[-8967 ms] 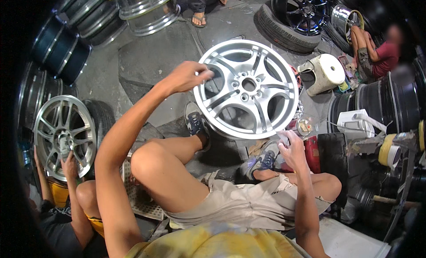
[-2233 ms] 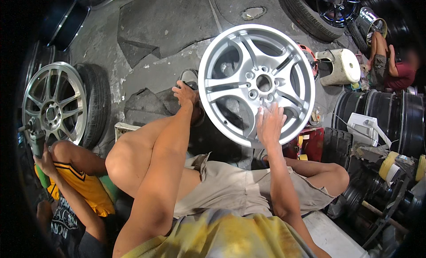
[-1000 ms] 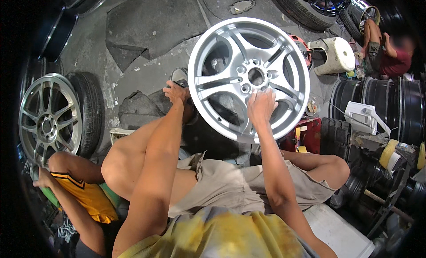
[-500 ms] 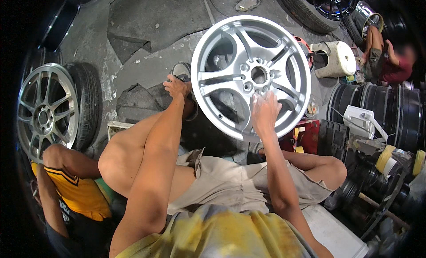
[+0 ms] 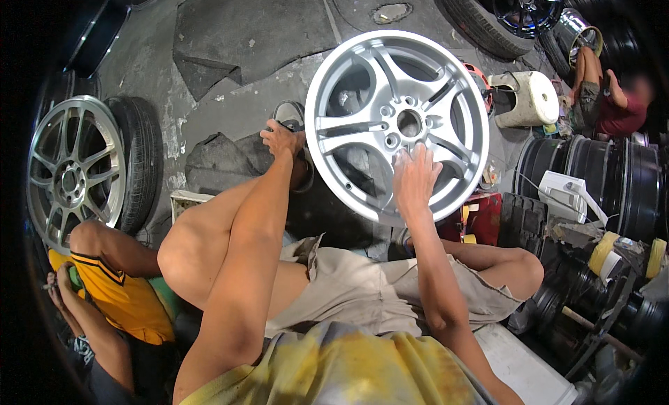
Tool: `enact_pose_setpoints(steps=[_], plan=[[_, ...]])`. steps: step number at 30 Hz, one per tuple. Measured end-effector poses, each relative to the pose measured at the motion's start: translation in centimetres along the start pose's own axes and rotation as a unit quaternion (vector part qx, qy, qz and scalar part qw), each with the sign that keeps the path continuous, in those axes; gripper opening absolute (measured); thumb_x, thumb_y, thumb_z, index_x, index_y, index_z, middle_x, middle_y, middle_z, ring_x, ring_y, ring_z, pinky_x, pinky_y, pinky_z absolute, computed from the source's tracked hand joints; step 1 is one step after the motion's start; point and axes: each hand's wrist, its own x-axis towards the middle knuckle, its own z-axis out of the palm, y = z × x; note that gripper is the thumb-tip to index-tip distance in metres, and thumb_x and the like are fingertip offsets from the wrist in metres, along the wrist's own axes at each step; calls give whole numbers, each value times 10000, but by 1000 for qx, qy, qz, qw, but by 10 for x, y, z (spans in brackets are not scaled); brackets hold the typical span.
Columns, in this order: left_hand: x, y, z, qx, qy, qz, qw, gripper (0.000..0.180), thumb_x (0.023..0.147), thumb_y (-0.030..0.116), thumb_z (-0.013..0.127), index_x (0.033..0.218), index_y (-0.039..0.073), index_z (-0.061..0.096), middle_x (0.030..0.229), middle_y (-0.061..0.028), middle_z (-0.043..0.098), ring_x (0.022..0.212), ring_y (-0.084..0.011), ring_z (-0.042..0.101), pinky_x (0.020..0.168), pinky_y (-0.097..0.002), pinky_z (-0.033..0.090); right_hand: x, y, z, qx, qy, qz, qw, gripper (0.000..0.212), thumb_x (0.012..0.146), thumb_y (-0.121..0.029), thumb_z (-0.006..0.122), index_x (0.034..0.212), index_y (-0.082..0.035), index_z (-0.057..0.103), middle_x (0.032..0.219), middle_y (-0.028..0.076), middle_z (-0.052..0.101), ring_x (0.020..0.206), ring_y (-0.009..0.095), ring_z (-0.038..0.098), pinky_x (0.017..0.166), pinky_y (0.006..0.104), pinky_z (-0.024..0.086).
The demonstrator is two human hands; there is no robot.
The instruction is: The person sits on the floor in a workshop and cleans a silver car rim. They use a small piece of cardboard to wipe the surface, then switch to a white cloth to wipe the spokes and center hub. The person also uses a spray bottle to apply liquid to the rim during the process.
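Observation:
A silver alloy wheel (image 5: 364,133) with split spokes lies tilted in front of me, face up. At its left edge is my left hand (image 5: 282,139), its fingers bent and closed against the outer rim; the rim partly hides them. On the wheel's face, just below the hub hole, my right hand (image 5: 416,178) presses with fingers bent and close together. Whatever may be under those fingertips is hidden. The surface near them looks dull and whitish. A grey shoe (image 5: 288,114) shows just beyond my left hand.
Left, another spoked wheel (image 5: 72,175) leans by a tire (image 5: 141,165); a person in yellow shorts (image 5: 132,304) sits below. Right are a white stool (image 5: 526,98), stacked black rims (image 5: 592,168), a red box (image 5: 482,217) and a second person (image 5: 620,102). Dark mats (image 5: 247,36) lie ahead.
My right hand stays on the wheel near the hub, nearly unmoved. The wheel sits slightly lower in the picture. The person at left has brought their hands together.

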Motion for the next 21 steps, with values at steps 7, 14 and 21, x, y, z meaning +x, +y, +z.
enact_pose_setpoints(steps=[7,14,21], plan=[[-9,11,-8,1,-12,-17,1000,965,651,342,938,1337,51,325,1309,-259,388,1251,-488,454,1040,-570,478,0,1,-1,11,-55,70,996,260,1007,-234,561,1029,-43,736,1114,156,572,1113,335,542,896,511,401],[-14,12,-16,16,-34,-29,999,991,650,353,955,1349,65,314,1331,-244,387,1277,-454,450,1051,-534,481,-3,44,-11,73,-129,-4,989,302,1016,-229,548,933,0,727,1019,183,553,995,353,563,837,514,423],[-18,18,-20,18,-44,-32,998,982,668,356,949,1356,71,310,1358,-237,372,1300,-449,438,1062,-534,474,14,44,-22,29,-31,-174,984,223,980,-209,579,1026,-50,729,1034,144,564,1031,311,550,845,462,435]])
